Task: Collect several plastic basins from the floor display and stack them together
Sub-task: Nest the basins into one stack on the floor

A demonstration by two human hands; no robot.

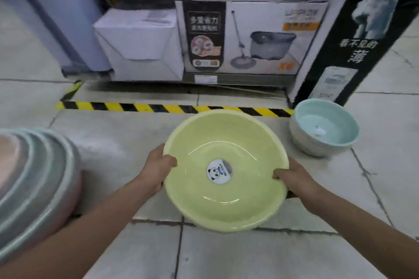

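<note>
A pale green plastic basin (226,142) with a round panda sticker in its bottom is held over the tiled floor. My left hand (156,165) grips its left rim, thumb inside. My right hand (292,176) grips the right rim the same way. To the right, a stack of light blue basins (326,129) stands on the floor. At the left edge, a tilted, blurred stack of blue and pink basins (34,176) fills the corner.
Yellow-and-black hazard tape (136,106) runs across the floor ahead. Behind it stand a white box (140,47), a mop-bucket carton (249,36) and a tall black carton (353,36) at the right. A pale blue upright object (56,7) stands at the back left.
</note>
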